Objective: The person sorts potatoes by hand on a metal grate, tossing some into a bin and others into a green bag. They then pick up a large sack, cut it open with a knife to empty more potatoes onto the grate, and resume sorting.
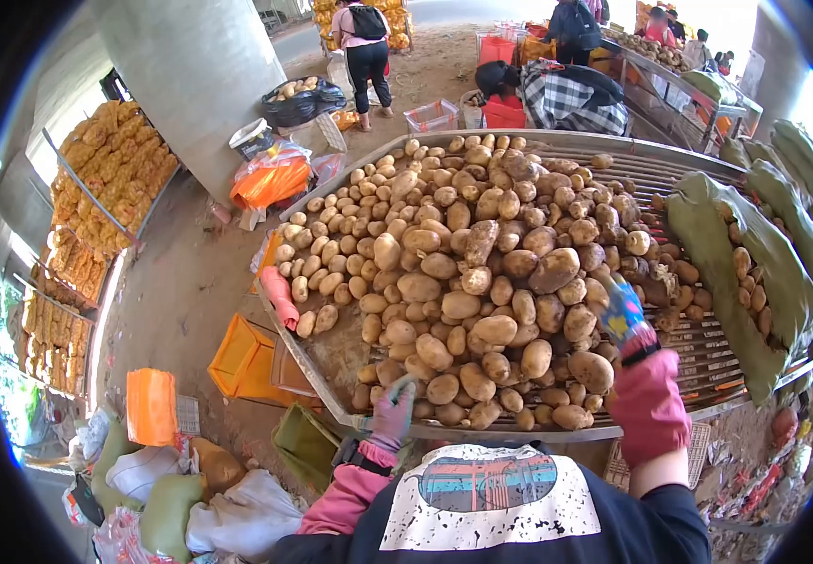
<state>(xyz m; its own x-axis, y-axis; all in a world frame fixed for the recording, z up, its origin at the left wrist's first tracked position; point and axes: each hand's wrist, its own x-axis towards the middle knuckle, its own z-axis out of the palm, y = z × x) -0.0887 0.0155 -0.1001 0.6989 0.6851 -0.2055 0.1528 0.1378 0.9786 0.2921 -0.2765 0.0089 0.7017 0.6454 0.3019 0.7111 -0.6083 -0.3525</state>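
Note:
A wide heap of potatoes [461, 305] covers a metal-framed slatted table [707, 362] in front of me. My right hand [623, 312], in a blue patterned glove, reaches into the right side of the heap. Its fingertips are against the potatoes, and I cannot tell whether one is in its grasp. My left hand [394, 411], in a dirt-stained glove, is at the near left edge of the table. Its fingers point up beside the nearest potatoes, with nothing visible in them. On the right, an open green sack [740, 273] lies on the slats with potatoes showing in its mouth.
A pink cloth [279, 297] hangs on the table's left rim. Orange crates [244, 357] stand on the ground below, with filled sacks [169, 517] further left. Stacked net bags [110, 174] sit behind a concrete pillar [185, 85]. Another person [571, 99] bends beyond the table.

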